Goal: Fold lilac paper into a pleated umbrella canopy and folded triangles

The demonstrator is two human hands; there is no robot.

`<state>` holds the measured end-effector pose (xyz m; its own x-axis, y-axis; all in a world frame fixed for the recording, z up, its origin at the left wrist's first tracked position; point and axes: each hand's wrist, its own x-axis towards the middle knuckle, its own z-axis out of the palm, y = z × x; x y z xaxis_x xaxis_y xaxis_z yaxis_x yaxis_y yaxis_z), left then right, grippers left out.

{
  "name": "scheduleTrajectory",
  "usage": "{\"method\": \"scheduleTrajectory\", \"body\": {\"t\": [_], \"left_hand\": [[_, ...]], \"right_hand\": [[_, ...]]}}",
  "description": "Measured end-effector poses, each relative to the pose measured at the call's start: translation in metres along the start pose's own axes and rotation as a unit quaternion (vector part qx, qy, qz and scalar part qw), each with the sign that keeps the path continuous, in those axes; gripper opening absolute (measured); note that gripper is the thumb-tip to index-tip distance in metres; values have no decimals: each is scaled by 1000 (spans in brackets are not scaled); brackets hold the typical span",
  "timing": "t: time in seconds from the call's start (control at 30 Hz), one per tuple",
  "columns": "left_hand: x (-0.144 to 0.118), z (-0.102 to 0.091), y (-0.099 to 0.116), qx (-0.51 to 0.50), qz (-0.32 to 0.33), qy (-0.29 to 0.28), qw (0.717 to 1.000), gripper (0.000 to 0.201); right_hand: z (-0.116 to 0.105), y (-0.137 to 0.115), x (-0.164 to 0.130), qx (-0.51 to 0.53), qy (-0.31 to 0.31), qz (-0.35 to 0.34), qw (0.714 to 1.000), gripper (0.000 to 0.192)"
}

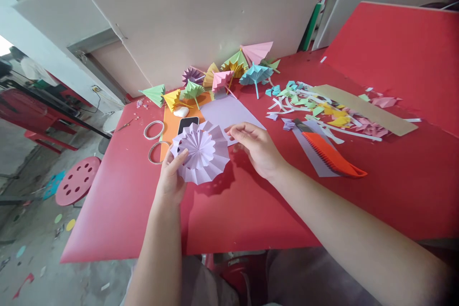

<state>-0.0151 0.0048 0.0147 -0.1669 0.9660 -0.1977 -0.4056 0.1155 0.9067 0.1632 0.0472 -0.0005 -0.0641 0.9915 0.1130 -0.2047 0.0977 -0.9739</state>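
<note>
A pleated lilac paper rosette (210, 155), round with a zigzag rim and a smaller pleated ring at its centre, is held above the red table. My left hand (174, 174) grips its left edge, thumb on top and the other fingers hidden beneath. To the right of the rosette, my right hand (256, 146) hovers with fingers loosely bent and apart, and I see nothing in it. Behind the rosette lie a black-screened phone (187, 124), a lilac sheet (233, 112) and an orange sheet (170, 126).
Several small folded paper umbrellas (256, 75) line the table's (118, 210) back. Two tape rings (154, 130) lie at left, near a white rounded object (181, 111). At right are an orange-handled folding saw (328, 153), paper scraps (322, 110) and a tan strip (369, 110).
</note>
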Motion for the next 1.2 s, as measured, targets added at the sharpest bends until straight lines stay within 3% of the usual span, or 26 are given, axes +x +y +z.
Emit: {"method": "scheduleTrajectory", "body": {"t": [0.1,0.2,0.6,1.2], "left_hand": [[-1,1,3,15,1,5,1000,43],[-1,1,3,23,-1,2,1000,45],[1,-2,-1,27,6,-6,1000,36],[2,-5,-3,33,7,-24,999,41]], "right_hand": [[1,0,1,86,-75,86,990,18],[3,2,-1,93,-103,104,985,18],[3,5,0,87,-72,94,989,21],[2,6,1,126,-85,125,980,25]]}}
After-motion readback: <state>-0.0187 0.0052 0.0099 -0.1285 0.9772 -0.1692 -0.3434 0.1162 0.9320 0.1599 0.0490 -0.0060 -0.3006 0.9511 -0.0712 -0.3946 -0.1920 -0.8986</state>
